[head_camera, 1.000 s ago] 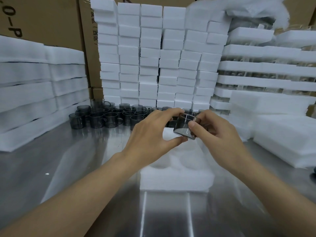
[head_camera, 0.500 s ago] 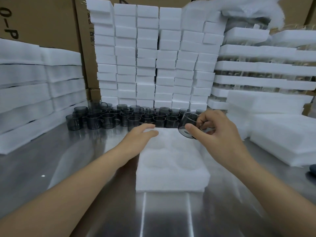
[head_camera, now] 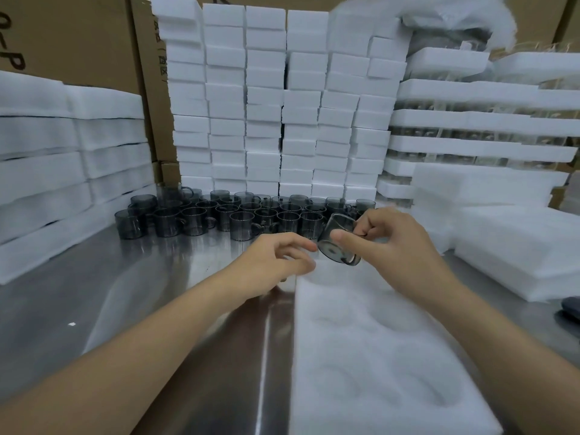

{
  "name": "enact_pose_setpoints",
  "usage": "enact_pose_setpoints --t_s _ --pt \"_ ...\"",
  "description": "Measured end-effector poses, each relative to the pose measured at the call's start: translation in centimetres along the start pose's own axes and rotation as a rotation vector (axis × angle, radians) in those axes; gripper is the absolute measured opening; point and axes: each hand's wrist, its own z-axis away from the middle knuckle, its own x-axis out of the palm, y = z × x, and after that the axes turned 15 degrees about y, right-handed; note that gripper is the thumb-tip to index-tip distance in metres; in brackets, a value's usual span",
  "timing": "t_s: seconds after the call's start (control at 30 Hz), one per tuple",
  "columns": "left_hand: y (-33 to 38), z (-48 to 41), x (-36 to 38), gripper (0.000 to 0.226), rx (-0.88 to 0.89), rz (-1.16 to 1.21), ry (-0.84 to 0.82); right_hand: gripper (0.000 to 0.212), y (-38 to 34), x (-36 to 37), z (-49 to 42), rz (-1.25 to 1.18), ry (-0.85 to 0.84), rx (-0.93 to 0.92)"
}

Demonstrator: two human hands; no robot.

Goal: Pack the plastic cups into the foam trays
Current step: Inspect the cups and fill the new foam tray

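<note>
Gripped tilted in the right hand [head_camera: 398, 246], a smoky translucent plastic cup [head_camera: 340, 243] is carried above the white foam tray [head_camera: 376, 356] at twelve o'clock; the left hand [head_camera: 276, 262] is loosely curled, empty. Lowering into a recess is needed next.

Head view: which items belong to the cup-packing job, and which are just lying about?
Job:
- smoky grey plastic cup, tilted in the right hand
- white foam tray with round pockets
- cluster of grey plastic cups behind
- left hand, empty

Lying about:
- brown cardboard boxes
- dark object at the right edge
- small white scrap on the steel table
</note>
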Motion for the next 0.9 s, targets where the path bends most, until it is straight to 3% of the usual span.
enact_pose_setpoints --t_s 0.2,0.47,0.63,0.77,0.9 --pt "0.0 0.0 0.3 0.021 -0.053 0.036 -0.084 0.062 -0.4 -0.4 0.1 -0.004 -0.161 -0.003" --pt "-0.8 -0.2 0.2 0.04 -0.065 0.071 -0.117 0.045 -0.5 -0.9 0.1 0.0 -0.33 -0.09" --pt "-1.2 -0.3 0.0 0.031 -0.085 0.059 -0.141 0.038 -0.9 -1.9 -0.3 0.003 -0.381 -0.094" --pt "-1.1 -0.3 0.1 0.041 -0.088 0.054 -0.145 0.031 -1.2 -1.3 0.4 -0.054 -0.406 -0.099" --pt "-1.4 -0.7 0.3 0.021 -0.093 0.069 -0.1 0.036 -2.0 -0.1 1.3 -0.021 -0.387 -0.146"
